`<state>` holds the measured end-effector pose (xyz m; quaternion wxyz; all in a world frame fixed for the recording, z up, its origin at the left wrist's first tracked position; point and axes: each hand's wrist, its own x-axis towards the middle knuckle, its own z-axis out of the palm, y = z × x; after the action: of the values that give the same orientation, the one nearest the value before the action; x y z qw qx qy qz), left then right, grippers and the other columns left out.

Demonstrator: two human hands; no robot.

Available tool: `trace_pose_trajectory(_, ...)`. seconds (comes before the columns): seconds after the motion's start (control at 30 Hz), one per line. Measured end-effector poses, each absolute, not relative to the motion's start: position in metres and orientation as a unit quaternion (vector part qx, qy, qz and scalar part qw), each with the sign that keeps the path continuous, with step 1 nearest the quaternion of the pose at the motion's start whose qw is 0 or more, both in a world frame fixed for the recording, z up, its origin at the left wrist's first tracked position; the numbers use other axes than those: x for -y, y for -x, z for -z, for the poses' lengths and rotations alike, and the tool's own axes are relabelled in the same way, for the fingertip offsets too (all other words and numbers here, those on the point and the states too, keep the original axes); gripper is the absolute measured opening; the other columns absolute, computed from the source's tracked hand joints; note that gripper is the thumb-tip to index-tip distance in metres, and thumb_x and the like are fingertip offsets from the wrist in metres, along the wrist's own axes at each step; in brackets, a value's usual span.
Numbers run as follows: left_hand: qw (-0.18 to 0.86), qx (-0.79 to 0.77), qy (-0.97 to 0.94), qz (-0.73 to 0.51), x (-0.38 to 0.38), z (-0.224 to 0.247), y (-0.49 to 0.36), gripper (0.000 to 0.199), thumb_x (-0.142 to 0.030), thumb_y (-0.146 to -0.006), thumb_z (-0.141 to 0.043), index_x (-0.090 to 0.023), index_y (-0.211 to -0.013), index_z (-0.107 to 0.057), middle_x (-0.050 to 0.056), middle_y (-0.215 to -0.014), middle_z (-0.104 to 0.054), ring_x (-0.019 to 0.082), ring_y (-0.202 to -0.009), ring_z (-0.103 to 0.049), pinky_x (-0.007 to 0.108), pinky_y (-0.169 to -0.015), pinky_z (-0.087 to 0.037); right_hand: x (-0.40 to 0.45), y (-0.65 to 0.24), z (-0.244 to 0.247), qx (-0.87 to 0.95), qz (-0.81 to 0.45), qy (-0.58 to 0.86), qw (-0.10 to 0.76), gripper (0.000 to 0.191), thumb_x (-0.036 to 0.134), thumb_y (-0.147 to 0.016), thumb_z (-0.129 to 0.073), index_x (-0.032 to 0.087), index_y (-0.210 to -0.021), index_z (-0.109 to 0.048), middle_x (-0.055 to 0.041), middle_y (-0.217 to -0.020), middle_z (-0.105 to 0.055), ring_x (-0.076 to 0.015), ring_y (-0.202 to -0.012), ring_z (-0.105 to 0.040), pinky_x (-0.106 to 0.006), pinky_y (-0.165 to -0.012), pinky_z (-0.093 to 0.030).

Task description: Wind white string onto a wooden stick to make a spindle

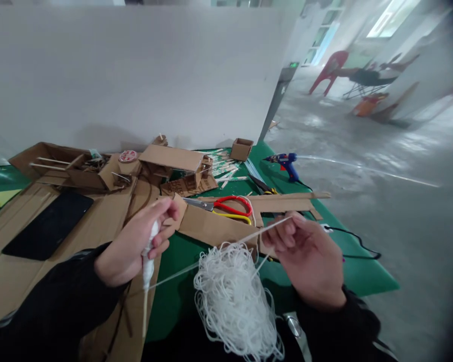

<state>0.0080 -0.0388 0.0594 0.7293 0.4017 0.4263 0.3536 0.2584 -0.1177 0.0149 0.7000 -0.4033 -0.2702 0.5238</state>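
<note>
In my left hand (156,234) is a thin wooden stick (145,311), its upper part wrapped thickly in white string (148,271); the fingers are closed round the wound part. My right hand (305,251) pinches a strand of the same white string (264,230) between thumb and fingers. One strand stretches from the stick toward the middle. Below and between both hands lies a big loose tangle of white string (236,301). Beyond the hands, scissors (226,206) with red and yellow handles rest on cardboard (215,226).
Cardboard box structures (86,168) stand along the white wall panel (136,75). A black tablet-like slab (51,223) lies on cardboard at left. A blue glue gun (285,163), pliers (262,185) and scattered sticks (226,168) occupy the green table (366,276). A cable (355,239) crosses its right edge.
</note>
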Motion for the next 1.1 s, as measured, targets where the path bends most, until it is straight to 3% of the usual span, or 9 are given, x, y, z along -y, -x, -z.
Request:
trace_pose_trajectory(0.13,0.734,-0.360,-0.284,-0.501,0.027,-0.063,-0.004,0.030,-0.024,-0.099,-0.037,-0.017,-0.074,-0.052,-0.008,-0.058,-0.032,0.003,-0.034,-0.024,0.011,-0.026,-0.021,0.108,-0.282,0.001,0.425,-0.342,0.624,0.559,0.026,0.034,-0.084,-0.058,0.020,-0.062,-0.061,-0.0025,-0.065,-0.057,-0.0190,-0.066,-0.054,-0.033,-0.066,-0.044)
trace_pose_trajectory(0.2,0.725,-0.324,-0.257,-0.551,0.021,-0.068,-0.006,0.033,-0.025,-0.101,-0.035,-0.017,-0.074,-0.053,-0.009,-0.054,-0.027,0.004,-0.033,-0.025,0.013,-0.027,-0.020,0.106,-0.279,0.000,0.507,-0.212,0.688,0.474,0.016,0.035,-0.083,-0.062,0.020,-0.087,-0.067,-0.0059,-0.087,-0.065,-0.0231,-0.080,-0.057,-0.037,-0.075,-0.044)
trace_pose_trajectory(0.27,0.712,-0.303,-0.244,-0.585,0.019,-0.074,-0.011,0.034,-0.027,-0.101,-0.035,-0.018,-0.074,-0.053,-0.009,-0.051,-0.026,0.005,-0.033,-0.026,0.015,-0.028,-0.020,0.108,-0.265,-0.009,0.564,-0.115,0.676,0.460,0.029,0.034,-0.084,-0.061,0.023,-0.111,-0.061,-0.0086,-0.111,-0.062,-0.0264,-0.098,-0.057,-0.040,-0.086,-0.042)
trace_pose_trajectory(0.4,0.687,-0.284,-0.243,-0.623,0.020,-0.088,-0.028,0.036,-0.033,-0.101,-0.037,-0.019,-0.072,-0.053,-0.009,-0.049,-0.027,0.006,-0.035,-0.028,0.017,-0.031,-0.022,0.112,-0.216,-0.039,0.695,-0.244,0.536,0.412,0.023,0.030,-0.086,-0.062,0.025,-0.109,-0.062,-0.0053,-0.111,-0.065,-0.0234,-0.103,-0.058,-0.036,-0.091,-0.043)
trace_pose_trajectory(0.57,0.665,-0.251,-0.262,-0.653,0.023,-0.100,-0.039,0.034,-0.036,-0.099,-0.042,-0.019,-0.073,-0.054,-0.009,-0.051,-0.029,0.005,-0.038,-0.032,0.017,-0.036,-0.030,0.099,-0.175,-0.048,0.664,-0.450,0.483,0.349,0.021,0.038,-0.095,-0.050,0.021,-0.088,-0.060,-0.0003,-0.072,-0.064,-0.0138,-0.062,-0.056,-0.025,-0.055,-0.042)
trace_pose_trajectory(0.73,0.683,-0.270,-0.319,-0.599,0.028,-0.080,-0.036,0.031,-0.047,-0.089,-0.058,-0.019,-0.100,-0.065,0.002,-0.085,-0.063,0.015,-0.078,-0.063,0.028,-0.073,-0.055,0.081,-0.179,-0.041,0.604,-0.501,0.450,0.427,0.025,0.040,-0.095,-0.050,0.019,-0.082,-0.055,0.0020,-0.065,-0.058,-0.0079,-0.047,-0.045,-0.021,-0.046,-0.033)
trace_pose_trajectory(0.8,0.683,-0.297,-0.406,-0.530,0.031,-0.062,-0.035,0.038,-0.041,-0.077,-0.074,-0.020,-0.108,-0.066,0.005,-0.095,-0.068,0.018,-0.084,-0.064,0.025,-0.070,-0.053,0.077,-0.183,-0.040,0.592,-0.504,0.442,0.446,0.027,0.041,-0.094,-0.052,0.019,-0.080,-0.055,0.0023,-0.064,-0.057,-0.0068,-0.045,-0.041,-0.021,-0.044,-0.030)
trace_pose_trajectory(0.9,0.641,-0.338,-0.516,-0.457,0.035,-0.040,-0.033,0.031,-0.042,-0.084,-0.066,-0.017,-0.100,-0.072,0.008,-0.092,-0.070,0.018,-0.080,-0.065,0.027,-0.073,-0.050,0.073,-0.185,-0.040,0.590,-0.509,0.435,0.452,0.031,0.042,-0.093,-0.054,0.017,-0.074,-0.057,0.0027,-0.062,-0.052,-0.0068,-0.048,-0.037,-0.021,-0.044,-0.027)
trace_pose_trajectory(1.1,0.603,-0.351,-0.516,-0.496,0.031,-0.029,-0.026,0.032,-0.047,-0.086,-0.062,-0.017,-0.083,-0.072,0.005,-0.083,-0.067,0.016,-0.077,-0.059,0.026,-0.075,-0.047,0.070,-0.184,-0.029,0.515,-0.600,0.428,0.438,0.029,0.046,-0.082,-0.067,0.018,-0.085,-0.058,0.0031,-0.066,-0.057,-0.0063,-0.048,-0.040,-0.019,-0.043,-0.030)
